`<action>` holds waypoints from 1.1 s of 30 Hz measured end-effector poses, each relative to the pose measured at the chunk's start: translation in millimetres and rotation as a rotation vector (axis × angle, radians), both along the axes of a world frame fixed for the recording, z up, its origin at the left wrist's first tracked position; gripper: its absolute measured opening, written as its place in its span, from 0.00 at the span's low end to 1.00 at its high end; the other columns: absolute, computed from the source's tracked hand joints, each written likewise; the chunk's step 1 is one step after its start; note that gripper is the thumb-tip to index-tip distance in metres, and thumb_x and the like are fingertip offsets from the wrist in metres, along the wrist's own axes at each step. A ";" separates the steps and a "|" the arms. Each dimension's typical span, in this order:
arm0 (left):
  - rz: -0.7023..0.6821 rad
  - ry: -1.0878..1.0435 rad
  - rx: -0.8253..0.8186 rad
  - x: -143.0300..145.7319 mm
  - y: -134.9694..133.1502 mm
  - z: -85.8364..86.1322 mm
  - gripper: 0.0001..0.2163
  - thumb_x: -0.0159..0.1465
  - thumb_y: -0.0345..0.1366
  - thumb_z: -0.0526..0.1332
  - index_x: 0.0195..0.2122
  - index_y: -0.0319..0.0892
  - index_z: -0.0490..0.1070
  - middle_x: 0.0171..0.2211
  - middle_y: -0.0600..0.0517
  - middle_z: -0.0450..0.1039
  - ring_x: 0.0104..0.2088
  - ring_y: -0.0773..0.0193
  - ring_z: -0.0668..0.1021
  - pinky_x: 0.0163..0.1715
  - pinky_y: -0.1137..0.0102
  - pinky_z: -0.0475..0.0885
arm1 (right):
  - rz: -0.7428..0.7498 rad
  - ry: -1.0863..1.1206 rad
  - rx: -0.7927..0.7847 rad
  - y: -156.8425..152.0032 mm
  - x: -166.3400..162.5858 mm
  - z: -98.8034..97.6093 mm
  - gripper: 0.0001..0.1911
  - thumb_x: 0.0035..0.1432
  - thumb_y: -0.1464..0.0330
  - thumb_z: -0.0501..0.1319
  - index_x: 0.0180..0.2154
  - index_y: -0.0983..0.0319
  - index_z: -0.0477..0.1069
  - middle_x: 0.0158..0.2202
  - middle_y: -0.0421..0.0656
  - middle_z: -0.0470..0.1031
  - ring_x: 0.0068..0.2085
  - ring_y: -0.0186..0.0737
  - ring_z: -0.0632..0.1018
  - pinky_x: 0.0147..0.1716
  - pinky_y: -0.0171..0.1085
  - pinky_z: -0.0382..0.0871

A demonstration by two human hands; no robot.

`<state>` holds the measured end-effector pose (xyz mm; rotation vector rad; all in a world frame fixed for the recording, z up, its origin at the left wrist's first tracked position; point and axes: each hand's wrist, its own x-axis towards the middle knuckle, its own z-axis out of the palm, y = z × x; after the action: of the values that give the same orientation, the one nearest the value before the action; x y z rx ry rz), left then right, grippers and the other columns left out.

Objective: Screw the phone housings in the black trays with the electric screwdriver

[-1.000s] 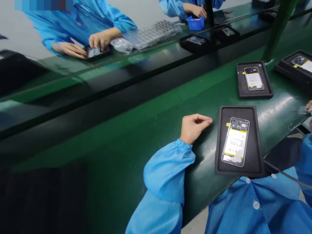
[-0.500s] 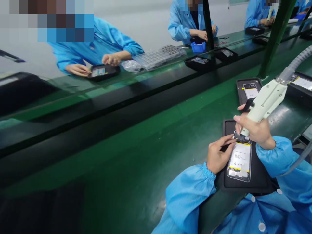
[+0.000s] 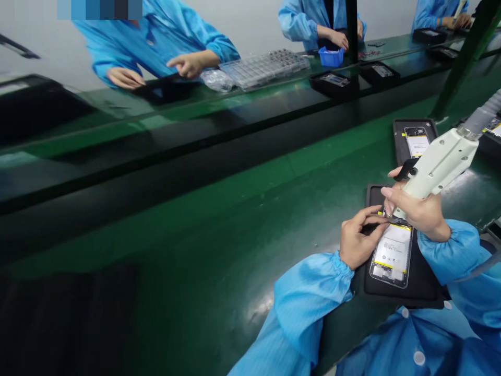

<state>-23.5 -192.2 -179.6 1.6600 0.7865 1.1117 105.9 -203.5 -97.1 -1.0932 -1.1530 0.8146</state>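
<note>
Driving a screw at the top of the phone [image 3: 392, 254], lying in its black tray [image 3: 426, 284] on the green belt [image 3: 274, 198], looks like your current step. Your right hand [image 3: 422, 214] grips the electric screwdriver [image 3: 440, 162], and your left hand [image 3: 358, 240] pinches the phone's upper edge. Next calls for a steady, upright bit.

Screwdriver [image 3: 440, 164]: pale cream plastic body, smooth, low sheen. Its hose [image 3: 483, 117] is grey and ribbed. Tray [image 3: 422, 282]: black, matt, rubbery-looking. Phone [image 3: 393, 256]: glossy frame, white paper-like label on the battery. Tabletop [image 3: 235, 235]: green belt, smooth, glossy, mirror-like reflections. Sleeve [image 3: 309, 297]: blue cloth, faint sheen, gathered cuff.
</note>
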 end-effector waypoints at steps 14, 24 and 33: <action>0.031 -0.005 -0.003 1.4 -0.1 0.1 0.16 0.55 0.31 0.68 0.45 0.43 0.72 0.29 0.55 0.81 0.32 0.63 0.82 0.39 0.70 0.77 | -0.005 -0.015 -0.009 -1.4 -3.3 -2.4 0.14 0.53 0.65 0.64 0.39 0.62 0.63 0.16 0.34 0.69 0.18 0.35 0.72 0.21 0.35 0.69; 0.016 0.000 -0.024 -5.7 7.7 -5.3 0.28 0.48 0.37 0.74 0.51 0.44 0.69 0.35 0.52 0.77 0.36 0.64 0.78 0.39 0.70 0.74 | -0.061 -0.043 -0.045 8.6 -1.6 -4.1 0.13 0.51 0.63 0.65 0.36 0.64 0.67 0.16 0.36 0.69 0.17 0.36 0.71 0.21 0.36 0.69; 0.060 -0.097 -0.144 -5.2 16.4 -17.6 0.17 0.56 0.30 0.62 0.47 0.40 0.69 0.36 0.49 0.72 0.35 0.67 0.75 0.32 0.74 0.72 | -0.122 -0.054 -0.079 27.1 3.6 -25.6 0.14 0.47 0.63 0.64 0.35 0.63 0.66 0.15 0.36 0.68 0.16 0.36 0.70 0.18 0.35 0.66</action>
<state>-28.7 -175.8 -197.3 1.4607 0.8383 1.1405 109.4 -176.5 -122.7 -1.2456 -1.0954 0.7438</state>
